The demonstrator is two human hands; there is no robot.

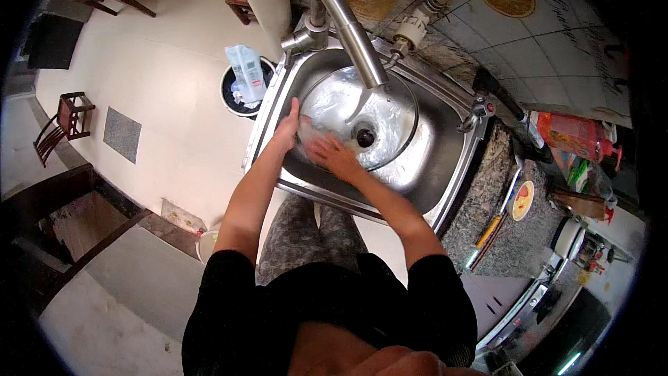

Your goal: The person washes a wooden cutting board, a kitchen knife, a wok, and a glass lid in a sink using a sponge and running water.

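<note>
Both hands meet at the near-left rim of the round steel basin point(400, 136) in the sink point(445, 167). The left hand point(287, 129) fingers grip its edge; the right hand point(334, 157) lies flat inside, fingers spread, under the faucet point(351, 35).

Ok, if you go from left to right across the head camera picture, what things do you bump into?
Small wooden chair → dark bin with a blue-and-white carton → left hand → right hand → sink drain → knife with a yellow handle → red bottle.
</note>
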